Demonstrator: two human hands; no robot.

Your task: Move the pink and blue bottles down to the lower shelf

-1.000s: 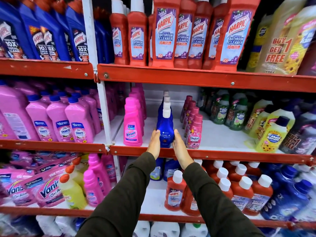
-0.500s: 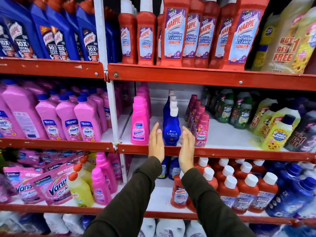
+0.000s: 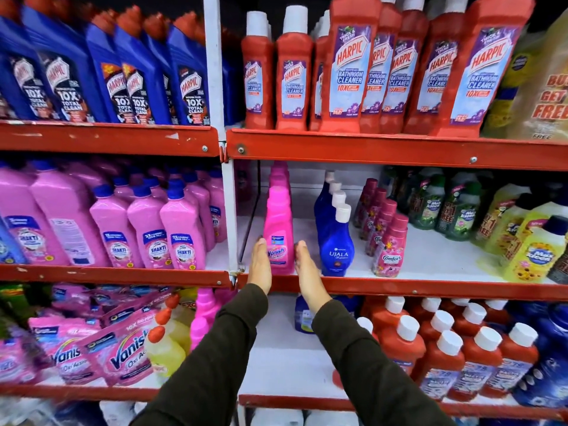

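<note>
A pink Vanish bottle (image 3: pixel 278 229) stands at the front of a row on the middle shelf (image 3: pixel 399 287), just right of the white upright. My left hand (image 3: pixel 260 267) lies flat against its left side and my right hand (image 3: pixel 307 269) flat against its right side, so the bottle is pressed between my palms. Just to the right, a blue Ujala bottle (image 3: pixel 336 244) with a white cap heads its own row. The lower shelf (image 3: pixel 276 352) shows a bare white patch below my arms. A pink bottle (image 3: pixel 203 315) and a blue bottle (image 3: pixel 302 318) stand there.
Small pink Comfort bottles (image 3: pixel 388 244) stand right of the blue row. Red Harpic bottles (image 3: pixel 430 348) fill the lower shelf's right side. Vanish pouches (image 3: pixel 123 355) and yellow bottles (image 3: pixel 163 345) lie at its left. The white upright (image 3: pixel 229 210) stands close to my left hand.
My hands let go of the blue Ujala bottle, which stays on the middle shelf, and shifted left to the pink Vanish bottle. The camera view moved closer.
</note>
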